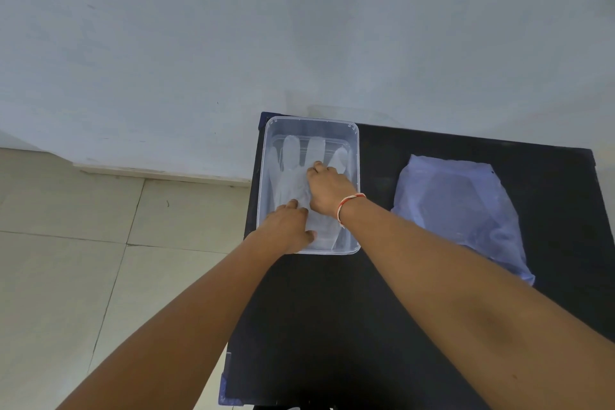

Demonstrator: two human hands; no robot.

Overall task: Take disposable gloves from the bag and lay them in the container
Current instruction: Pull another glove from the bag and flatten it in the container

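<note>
Glove: thin, clear plastic disposable glove (293, 183), spread flat inside the clear rectangular plastic container (354, 183), fingers toward the wall.
Handling: looks feather-light, limp and clingy; best pinched at the cuff, I'd say.
Left hand (289, 226): palm down on the cuff end, fingers spread, pressing rather than gripping.
Right hand (327, 191): fingers curled on the glove's palm; whether it pinches the film I cannot tell.
Bag: crumpled bluish plastic bag (462, 210), well right on the black table (382, 309).

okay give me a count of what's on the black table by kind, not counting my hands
Clear plastic container: 1
Disposable glove, lying inside the container: 1 visible; any beneath cannot be told
Plastic bag: 1
Total: 3
</note>
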